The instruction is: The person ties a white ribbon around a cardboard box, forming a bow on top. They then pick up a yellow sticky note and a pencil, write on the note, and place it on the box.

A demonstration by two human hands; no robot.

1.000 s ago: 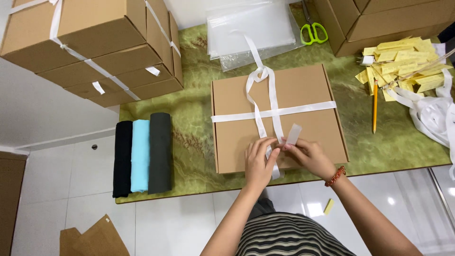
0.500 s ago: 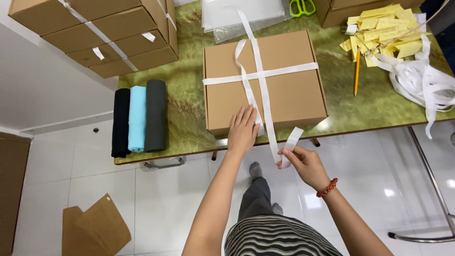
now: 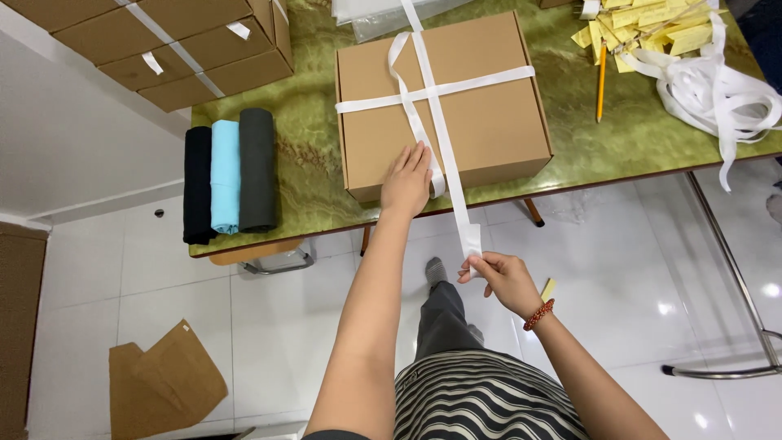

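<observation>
Head view, left hand point(image 3: 406, 181) on ribbon-crossed cardboard box point(image 3: 444, 106); right hand point(image 3: 498, 277) pinching white ribbon point(image 3: 453, 183)

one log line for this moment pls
left hand flat on cardboard box | right hand pinching white ribbon end, pulled off table edge

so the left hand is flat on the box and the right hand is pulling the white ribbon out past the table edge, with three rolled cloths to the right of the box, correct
Not quite. The head view shows the three rolled cloths to the left of the box, not the right. The rest holds: the left hand lies flat on the box, and the right hand pulls the white ribbon out past the table edge.
</observation>
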